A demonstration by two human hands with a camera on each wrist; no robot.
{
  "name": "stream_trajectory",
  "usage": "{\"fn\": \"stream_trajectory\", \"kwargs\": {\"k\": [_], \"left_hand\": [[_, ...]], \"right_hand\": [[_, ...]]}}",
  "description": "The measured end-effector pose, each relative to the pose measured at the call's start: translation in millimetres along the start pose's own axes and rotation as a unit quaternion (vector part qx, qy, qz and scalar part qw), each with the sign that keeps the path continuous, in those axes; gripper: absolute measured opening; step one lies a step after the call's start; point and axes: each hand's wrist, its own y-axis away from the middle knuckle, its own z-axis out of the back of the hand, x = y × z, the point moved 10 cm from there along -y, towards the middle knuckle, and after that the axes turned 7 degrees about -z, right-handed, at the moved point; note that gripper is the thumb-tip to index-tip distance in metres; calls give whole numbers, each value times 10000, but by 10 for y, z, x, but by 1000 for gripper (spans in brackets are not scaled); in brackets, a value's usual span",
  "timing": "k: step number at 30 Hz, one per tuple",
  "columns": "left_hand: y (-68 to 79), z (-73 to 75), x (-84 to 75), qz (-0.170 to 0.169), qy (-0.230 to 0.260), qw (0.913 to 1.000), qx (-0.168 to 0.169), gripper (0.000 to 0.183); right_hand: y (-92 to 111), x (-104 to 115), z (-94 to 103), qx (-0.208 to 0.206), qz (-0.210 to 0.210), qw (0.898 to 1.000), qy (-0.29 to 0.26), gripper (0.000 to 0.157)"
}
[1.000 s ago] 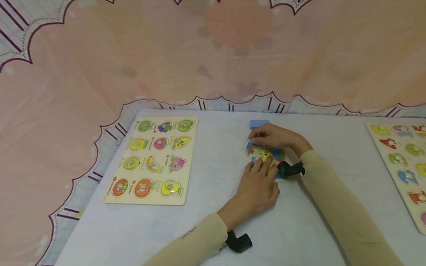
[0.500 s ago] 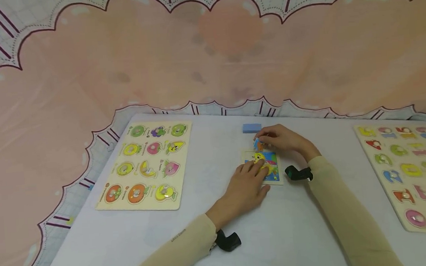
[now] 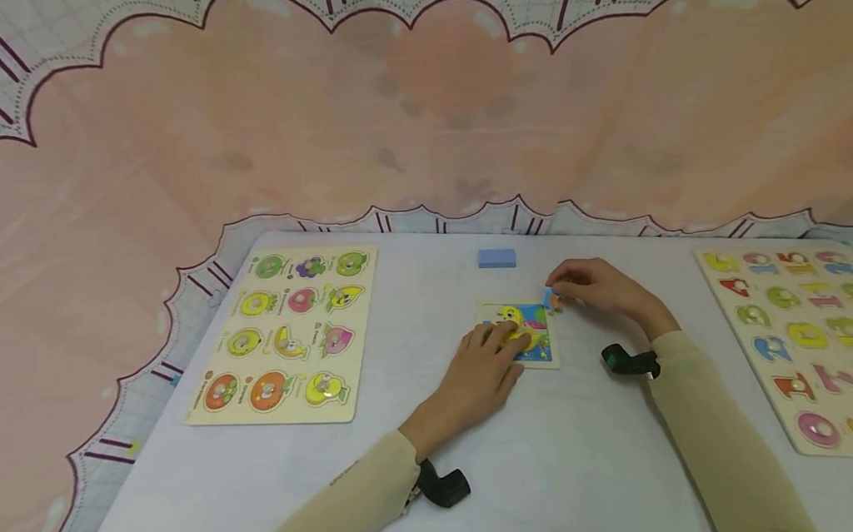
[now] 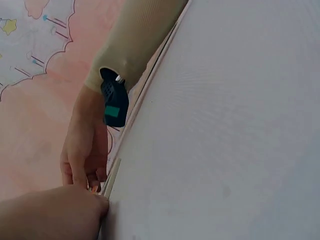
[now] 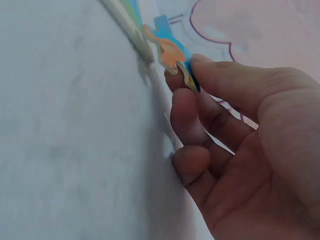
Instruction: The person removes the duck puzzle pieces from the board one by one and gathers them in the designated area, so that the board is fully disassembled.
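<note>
My left hand lies with its fingers spread across a small wooden jigsaw board showing a yellow duck on blue. Those fingers cover part of the picture. Just beyond the board's upper right corner, my right hand pinches a jigsaw piece between thumb and fingertips. Orange and blue with a pale cut edge, the piece is held tilted, off the table. In the left wrist view the board is seen edge-on, a thin strip by the left thumb.
A blue block lies behind the jigsaw board. To the left is a fruit peg board; to the right, a number peg board runs out of view. Patterned pink cloth hangs behind the white table.
My right hand has lifted the jigsaw piece off the board's upper left and carried it right, past the corner. The left hand stays on the board. The head view has shifted slightly.
</note>
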Motion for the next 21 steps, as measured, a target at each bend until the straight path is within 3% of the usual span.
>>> {"fn": "stream_trajectory", "kwargs": {"k": [11, 21], "left_hand": [[14, 12, 56, 64, 254, 9996, -104, 43], [29, 44, 92, 133, 322, 9991, -252, 42]], "right_hand": [[193, -121, 108, -149, 78, 9992, 361, 17], [232, -129, 106, -275, -25, 9988, 399, 16]]}}
